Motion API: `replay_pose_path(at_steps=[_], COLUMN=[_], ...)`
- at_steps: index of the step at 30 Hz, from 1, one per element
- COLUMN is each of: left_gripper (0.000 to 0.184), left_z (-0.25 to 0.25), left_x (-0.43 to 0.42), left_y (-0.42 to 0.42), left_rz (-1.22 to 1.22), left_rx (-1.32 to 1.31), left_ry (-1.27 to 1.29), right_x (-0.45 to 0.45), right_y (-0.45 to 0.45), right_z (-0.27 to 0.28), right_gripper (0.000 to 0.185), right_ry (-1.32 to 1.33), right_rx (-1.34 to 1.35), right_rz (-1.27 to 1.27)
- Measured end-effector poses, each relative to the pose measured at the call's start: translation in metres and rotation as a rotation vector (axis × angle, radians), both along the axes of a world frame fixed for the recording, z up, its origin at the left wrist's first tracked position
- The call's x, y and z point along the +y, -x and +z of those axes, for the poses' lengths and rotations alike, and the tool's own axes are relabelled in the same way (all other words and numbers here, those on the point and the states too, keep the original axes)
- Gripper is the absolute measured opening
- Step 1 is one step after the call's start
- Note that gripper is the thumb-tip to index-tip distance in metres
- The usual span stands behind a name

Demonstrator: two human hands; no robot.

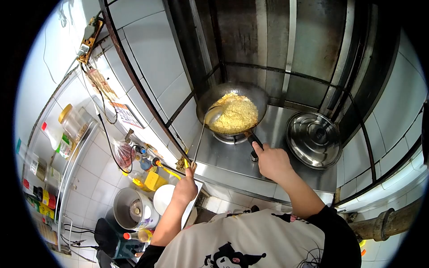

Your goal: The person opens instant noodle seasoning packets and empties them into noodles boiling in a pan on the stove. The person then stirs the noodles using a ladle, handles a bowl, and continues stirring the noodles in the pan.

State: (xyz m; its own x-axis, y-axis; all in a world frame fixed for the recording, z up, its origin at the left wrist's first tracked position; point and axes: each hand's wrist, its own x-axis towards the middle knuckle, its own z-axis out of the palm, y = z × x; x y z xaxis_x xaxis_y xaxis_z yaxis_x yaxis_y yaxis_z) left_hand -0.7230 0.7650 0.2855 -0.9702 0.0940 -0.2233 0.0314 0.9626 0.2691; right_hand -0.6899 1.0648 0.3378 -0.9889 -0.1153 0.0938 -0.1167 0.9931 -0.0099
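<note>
My left hand [184, 189] is closed around the handle end of a metal ladle [214, 115], whose bowl rests at the left side of the food in the wok. Yellow, crumbly food [239, 114] fills much of the dark wok [260, 96], though I cannot tell exactly what it is. The wok sits on a gas burner [229, 139]. Gripped in my right hand [273, 163] is the wok's black handle [255, 140], with a finger stretched along it.
A shiny metal lid [313, 140] lies on the steel stovetop [272, 127] to the right. At lower left are a large pot [120, 206], a white plate [164, 199] and a yellow container [155, 181]. Bottles and jars fill a wall rack [73, 165]. A dark rail [286, 73] runs behind the wok.
</note>
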Motion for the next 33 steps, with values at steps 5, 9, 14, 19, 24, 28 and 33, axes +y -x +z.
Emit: replay_pose_path(at_steps=[5, 9, 14, 19, 24, 28, 33], left_gripper=[0.051, 0.051, 0.048, 0.045, 0.048, 0.05, 0.051], left_z=[0.004, -0.002, -0.006, 0.0, -0.004, -0.003, -0.006], left_x=[0.003, 0.0, -0.002, 0.001, -0.002, -0.002, -0.007], left_y=[-0.001, 0.0, 0.0, -0.001, 0.002, 0.002, 0.003], left_rz=[-0.002, -0.013, -0.029, -0.013, -0.014, -0.013, -0.049], left_rx=[-0.011, 0.02, 0.049, 0.027, 0.007, 0.011, 0.031], left_ry=[-0.004, 0.008, 0.008, 0.003, 0.013, 0.033, 0.015], right_x=[0.0, 0.0, 0.0, 0.0, 0.001, 0.001, -0.001], right_y=[-0.001, -0.001, -0.001, -0.002, 0.0, 0.0, -0.002], right_z=[0.003, 0.001, 0.004, 0.004, 0.002, 0.002, 0.006], right_gripper=[0.054, 0.054, 0.054, 0.054, 0.055, 0.055, 0.058], right_ry=[0.013, 0.003, 0.001, 0.007, -0.005, -0.011, -0.01], right_rx=[-0.003, 0.006, -0.01, -0.023, -0.021, -0.004, 0.017], right_rz=[0.004, 0.007, 0.008, 0.013, 0.014, 0.016, 0.041])
